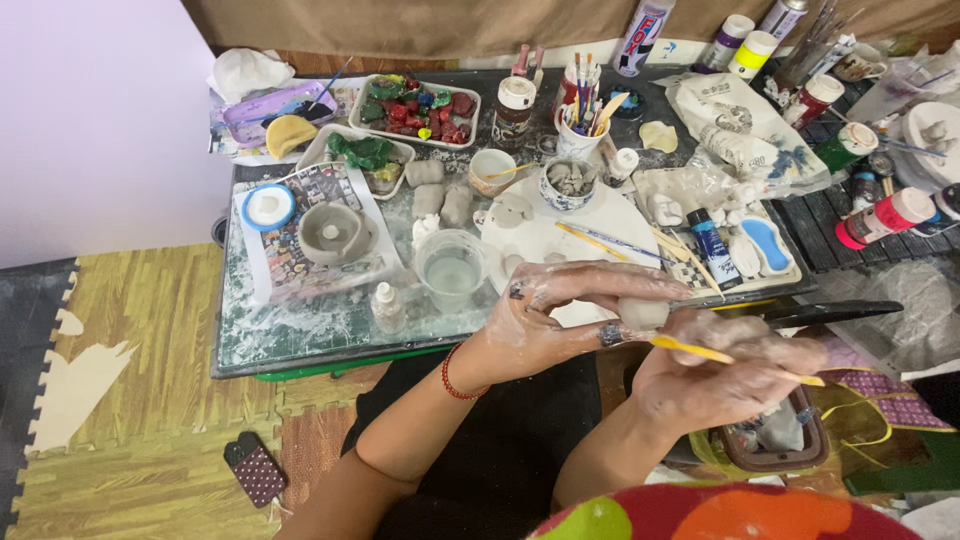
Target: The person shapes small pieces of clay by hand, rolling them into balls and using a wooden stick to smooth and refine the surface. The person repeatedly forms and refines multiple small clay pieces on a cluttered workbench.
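Nearest, the right hand (735, 375), clay-smeared, has its fingers closed around a thin yellow tool (700, 352), tip touching a small clay piece (642, 313). The left hand (560, 315) pinches that piece above the table (300, 340) edge. Steady support and light strokes seem best. Beyond stands a cup of water (452, 268).
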